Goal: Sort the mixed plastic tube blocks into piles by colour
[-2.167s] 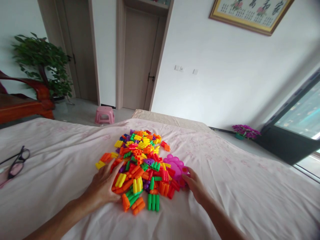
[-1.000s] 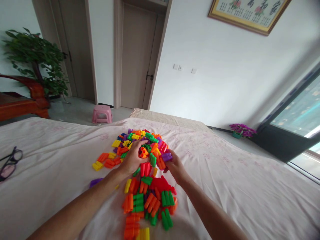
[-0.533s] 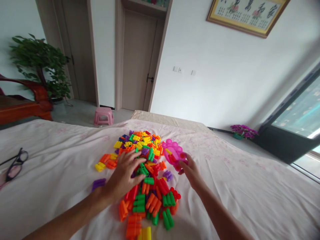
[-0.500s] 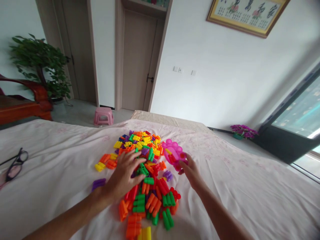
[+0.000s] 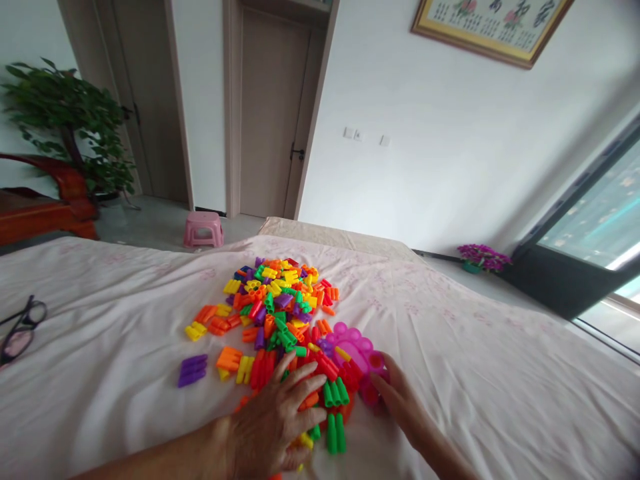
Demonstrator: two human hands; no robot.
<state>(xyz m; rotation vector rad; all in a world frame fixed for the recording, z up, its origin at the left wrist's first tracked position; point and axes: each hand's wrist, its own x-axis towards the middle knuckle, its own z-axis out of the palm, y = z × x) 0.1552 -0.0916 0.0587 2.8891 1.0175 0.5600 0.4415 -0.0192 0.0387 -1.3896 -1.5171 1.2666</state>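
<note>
My left hand [image 5: 280,420] lies over the near part of a pile of plastic building blocks [image 5: 280,293], its fingers spread and gripping nothing that I can see. Red and green blocks [image 5: 336,392] show just past its fingertips. My right hand [image 5: 400,393] is closed on the rim of a pink scalloped plastic basket [image 5: 350,340] at the pile's right side. The basket is tilted, with red and yellow pieces in or seen through it. A purple block [image 5: 193,370] lies apart on the left.
A pale flowered cloth [image 5: 480,387] covers the surface under the blocks. Black-framed glasses [image 5: 23,330] rest at the far left. Beyond the edge are a pink stool [image 5: 204,229], a wooden armchair [image 5: 50,207], a potted plant [image 5: 70,127] and purple flowers [image 5: 483,257].
My left hand has moved nearer to me, from the middle of the pile to its near part. My right hand has brought the pink basket nearer, against the red blocks.
</note>
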